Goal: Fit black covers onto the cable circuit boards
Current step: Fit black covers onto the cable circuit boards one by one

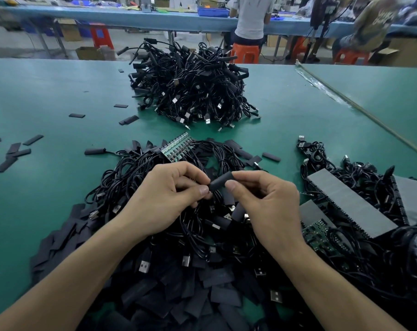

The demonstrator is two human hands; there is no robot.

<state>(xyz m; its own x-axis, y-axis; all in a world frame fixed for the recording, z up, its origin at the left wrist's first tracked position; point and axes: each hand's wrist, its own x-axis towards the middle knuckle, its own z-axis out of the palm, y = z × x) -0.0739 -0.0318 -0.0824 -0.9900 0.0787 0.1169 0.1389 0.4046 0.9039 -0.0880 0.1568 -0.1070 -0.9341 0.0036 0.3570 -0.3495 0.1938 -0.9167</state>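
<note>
My left hand (165, 195) and my right hand (266, 206) meet above a heap of black USB cables (179, 225). Between their fingertips is one black cover (220, 181), a short flat sleeve tilted up to the right. My left thumb and fingers pinch its lower left end, where a thin cable leaves it. My right thumb and forefinger pinch its upper right end. Whatever board is inside the cover is hidden. A row of green circuit boards (177, 150) lies just beyond my hands. Loose black covers (179, 297) are piled at the near edge.
A big heap of covered cables (190, 89) sits mid-table on the green mat (47, 187). Stray covers (14, 152) lie at left. Grey panels of boards (350, 201) with cables lie at right. Seated people (250, 17) work at a far bench.
</note>
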